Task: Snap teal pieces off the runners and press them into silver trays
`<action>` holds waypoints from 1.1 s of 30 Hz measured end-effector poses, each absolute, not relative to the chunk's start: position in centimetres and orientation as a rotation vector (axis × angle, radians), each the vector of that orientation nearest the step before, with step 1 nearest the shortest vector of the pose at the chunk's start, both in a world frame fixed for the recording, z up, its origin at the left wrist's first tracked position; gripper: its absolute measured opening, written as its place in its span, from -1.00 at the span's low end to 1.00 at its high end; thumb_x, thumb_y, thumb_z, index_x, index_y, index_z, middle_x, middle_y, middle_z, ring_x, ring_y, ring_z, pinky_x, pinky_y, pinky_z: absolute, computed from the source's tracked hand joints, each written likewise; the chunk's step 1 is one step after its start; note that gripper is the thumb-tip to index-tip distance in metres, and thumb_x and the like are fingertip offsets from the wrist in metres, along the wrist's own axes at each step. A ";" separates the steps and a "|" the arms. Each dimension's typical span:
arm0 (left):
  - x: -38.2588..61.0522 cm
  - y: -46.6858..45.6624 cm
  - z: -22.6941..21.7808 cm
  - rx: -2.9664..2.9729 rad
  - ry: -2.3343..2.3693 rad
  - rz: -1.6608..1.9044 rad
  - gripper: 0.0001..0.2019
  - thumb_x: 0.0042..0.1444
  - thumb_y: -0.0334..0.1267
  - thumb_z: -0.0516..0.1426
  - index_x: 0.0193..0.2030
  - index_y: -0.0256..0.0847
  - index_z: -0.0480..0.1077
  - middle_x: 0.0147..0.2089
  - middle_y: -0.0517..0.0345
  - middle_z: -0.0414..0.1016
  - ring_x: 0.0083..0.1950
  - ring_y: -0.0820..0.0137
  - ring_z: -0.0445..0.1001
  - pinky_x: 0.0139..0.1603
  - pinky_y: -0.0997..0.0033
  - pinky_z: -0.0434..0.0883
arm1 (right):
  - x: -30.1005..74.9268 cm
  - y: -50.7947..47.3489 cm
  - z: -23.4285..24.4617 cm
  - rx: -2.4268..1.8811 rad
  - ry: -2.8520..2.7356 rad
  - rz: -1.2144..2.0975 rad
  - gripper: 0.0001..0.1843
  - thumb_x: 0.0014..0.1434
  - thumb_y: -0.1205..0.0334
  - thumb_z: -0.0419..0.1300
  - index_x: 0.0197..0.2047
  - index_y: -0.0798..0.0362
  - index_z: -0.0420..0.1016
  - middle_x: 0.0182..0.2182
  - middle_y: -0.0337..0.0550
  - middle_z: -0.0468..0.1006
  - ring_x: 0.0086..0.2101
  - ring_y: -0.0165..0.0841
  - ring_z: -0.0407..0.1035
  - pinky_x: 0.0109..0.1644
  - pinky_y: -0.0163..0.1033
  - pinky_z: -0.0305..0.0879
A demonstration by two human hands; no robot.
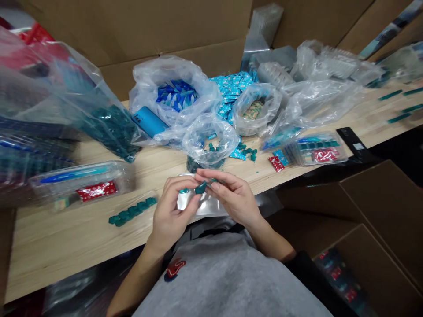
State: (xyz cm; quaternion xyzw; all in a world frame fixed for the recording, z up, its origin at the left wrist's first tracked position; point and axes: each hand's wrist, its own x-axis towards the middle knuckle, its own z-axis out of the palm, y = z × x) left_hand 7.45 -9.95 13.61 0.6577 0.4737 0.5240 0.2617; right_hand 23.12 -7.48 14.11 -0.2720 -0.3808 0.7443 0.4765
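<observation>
A small dark teal piece (200, 188) with a faceted look sits between the thumb and fingers of my left hand (172, 209). My right hand (236, 198) comes in from the other side, its thumb and fingers closed around another bit of teal, mostly hidden. Beneath both hands lies a clear plastic tray (209, 207) at the table's front edge. To the left, a row of joined teal pieces (132, 211) rests on the wood. Just beyond my fingers stands an open clear bag (211, 136) with teal pieces in it.
Filled clear cases stand left (122, 174) and right (325, 156). Behind are a bag of blue pen-like items (176, 94), blue packets (231, 88) and a blue phone (150, 122). Teal bits (247, 152) and a red packet (276, 164) lie nearby. Cardboard boxes (383, 211) sit below right.
</observation>
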 end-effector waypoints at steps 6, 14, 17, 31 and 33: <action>7.2 -9.6 13.9 0.957 0.962 1.322 -0.75 0.09 -0.11 0.30 -0.13 -0.11 0.45 -0.35 0.23 0.49 -0.42 0.47 0.48 -0.39 0.46 0.48 | 23.7 -6.6 14.4 -0.781 -0.960 1.650 -0.83 0.17 0.16 0.29 -0.15 -0.05 0.63 -0.29 -0.24 0.66 -0.37 -0.46 0.58 -0.22 -0.28 0.57; 7.3 -9.5 13.6 1.002 1.071 1.318 -0.70 -0.01 -0.09 0.36 -0.34 -0.19 0.37 -0.19 0.17 0.50 -0.28 0.50 0.47 -0.23 0.51 0.44 | 22.9 -6.8 14.5 -0.842 -1.196 1.589 -0.86 0.06 0.27 0.33 -0.25 0.04 0.61 -0.40 -0.26 0.54 -0.64 -0.59 0.35 -0.62 -0.45 0.29; 7.1 -9.4 13.8 1.093 1.097 1.262 -0.71 0.01 -0.12 0.34 -0.36 -0.19 0.33 -0.26 0.19 0.46 -0.26 0.47 0.45 -0.21 0.50 0.41 | 23.0 -6.5 14.1 -0.881 -1.219 1.761 -0.82 0.10 0.17 0.32 -0.30 0.06 0.46 -0.63 -0.35 0.46 -0.72 -0.57 0.25 -0.67 -0.46 0.17; 4.4 -12.6 13.7 1.942 1.347 0.599 -0.85 0.29 -0.30 0.09 -0.03 -0.10 0.39 -0.11 0.17 0.49 -0.02 0.30 0.34 0.05 0.27 0.21 | 25.7 -7.4 13.2 -1.005 -1.482 2.216 -0.72 0.22 -0.01 0.16 -0.25 0.04 0.28 -0.57 -0.43 0.34 -0.73 -0.61 0.25 -0.74 -0.52 -0.02; 5.0 -12.3 13.1 2.048 1.407 0.636 -0.82 0.34 -0.28 0.06 0.03 -0.09 0.40 -0.09 0.17 0.52 -0.03 0.31 0.34 0.06 0.23 0.16 | 26.8 -7.2 13.2 -1.020 -1.427 2.089 -0.70 0.22 -0.02 0.17 -0.23 0.04 0.29 -0.54 -0.40 0.36 -0.71 -0.60 0.27 -0.72 -0.50 0.00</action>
